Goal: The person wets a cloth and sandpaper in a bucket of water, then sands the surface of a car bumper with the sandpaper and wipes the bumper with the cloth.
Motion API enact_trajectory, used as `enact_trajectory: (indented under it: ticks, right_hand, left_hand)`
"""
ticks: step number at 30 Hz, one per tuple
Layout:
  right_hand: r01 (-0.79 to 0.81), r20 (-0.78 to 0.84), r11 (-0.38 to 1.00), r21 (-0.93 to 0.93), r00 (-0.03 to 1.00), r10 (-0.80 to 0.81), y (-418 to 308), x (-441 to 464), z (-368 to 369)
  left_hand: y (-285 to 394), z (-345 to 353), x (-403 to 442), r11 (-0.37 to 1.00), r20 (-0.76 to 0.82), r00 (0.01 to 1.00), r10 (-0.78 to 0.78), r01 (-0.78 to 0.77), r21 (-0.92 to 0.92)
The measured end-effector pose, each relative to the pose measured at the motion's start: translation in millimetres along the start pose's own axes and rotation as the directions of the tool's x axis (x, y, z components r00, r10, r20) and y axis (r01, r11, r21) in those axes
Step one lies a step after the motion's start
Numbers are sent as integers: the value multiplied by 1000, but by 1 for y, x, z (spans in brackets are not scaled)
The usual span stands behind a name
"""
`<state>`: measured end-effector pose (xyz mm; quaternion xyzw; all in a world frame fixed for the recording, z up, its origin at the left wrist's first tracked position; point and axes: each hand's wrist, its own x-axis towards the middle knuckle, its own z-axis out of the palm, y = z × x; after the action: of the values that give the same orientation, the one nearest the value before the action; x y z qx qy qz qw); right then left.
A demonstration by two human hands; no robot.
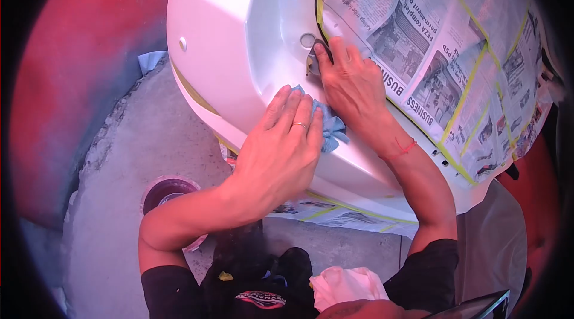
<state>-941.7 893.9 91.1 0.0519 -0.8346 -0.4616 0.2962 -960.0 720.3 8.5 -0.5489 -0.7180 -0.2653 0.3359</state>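
"What is being pressed by the left hand (278, 145)?"

"A crumpled light-blue cloth (332, 132) is being pressed onto the curved, shiny white panel (215, 17). The fingers are being held out nearly straight, on top of the cloth."

"And what is being held by the right hand (356, 83)?"

"A small dark grey block (313, 66) is being gripped by bent fingers. It is being held at the panel, just beside the black-and-white newspaper sheets (412, 32) with yellow tape strips (463, 101)."

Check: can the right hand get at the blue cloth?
Probably yes: the blue cloth juts from under the left hand, its bare end near the right hand, which touches a dark object.
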Motion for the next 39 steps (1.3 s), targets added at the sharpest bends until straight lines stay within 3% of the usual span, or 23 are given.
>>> enact_trajectory:
  ticks: [3,5,7,9,12,13,15,16,18,19,21,22,24,26,30,33,35,36,38,39]
  right_hand:
    - [-27,13,995,92,1000,26,8,-16,-8]
    - [-65,177,988,143,983,39,23,-43,-22]
    - [-87,223,988,127,973,57,33,-62,-32]
    - [-106,262,986,130,962,69,37,-71,-37]
    - [-127,297,969,212,953,60,45,-76,-51]
    - [-225,310,928,297,942,130,47,-80,-67]
    - [-332,329,859,389,921,207,51,-92,-89]
    - [-377,311,835,400,913,263,54,-103,-96]
    - [-432,297,796,423,896,329,60,-124,-106]
    - [-461,326,772,438,881,342,63,-135,-111]
    - [-500,352,730,466,862,365,68,-157,-115]
    - [-504,352,714,485,860,369,70,-167,-117]
    - [-557,386,684,472,827,408,75,-182,-122]
    - [-556,367,669,493,830,419,78,-194,-122]
    - [-545,318,665,510,839,442,79,-193,-132]
    - [-560,340,663,497,828,445,71,-185,-139]
    - [-540,315,650,534,841,440,66,-179,-141]
    - [-536,316,658,530,844,433,64,-176,-136]
    - [-408,177,519,751,881,438,62,-171,-118]
    - [-409,179,533,741,885,430,59,-161,-117]
  left_hand:
    - [0,0,6,994,23,1000,11,-14,107]
    - [-6,0,10,991,27,1000,-16,12,130]
    - [-6,-2,19,989,25,999,-33,29,144]
    - [-2,-7,29,957,189,981,-34,-23,290]
    - [-8,3,58,932,263,960,-99,-2,362]
    - [-16,6,68,928,262,959,-103,-2,372]
    - [-34,17,94,824,-100,990,-102,141,550]
    - [-44,23,102,820,-84,992,-93,125,558]
    - [-59,32,111,800,-64,962,-264,255,544]
    - [-55,41,110,797,-48,966,-255,238,555]
    - [-45,47,110,825,89,911,-403,319,467]
    - [-37,52,111,818,100,910,-402,308,486]
    - [-12,64,117,872,199,850,-488,465,152]
    - [5,71,115,868,253,830,-497,473,153]
    - [60,65,111,931,440,820,-365,331,156]
    - [105,74,105,972,407,884,-232,223,70]
    - [114,91,100,975,112,968,-223,222,20]
    - [107,73,98,973,108,967,-229,229,13]
    - [79,38,86,968,422,904,73,38,-248]
    - [73,31,69,946,307,944,121,-16,-323]
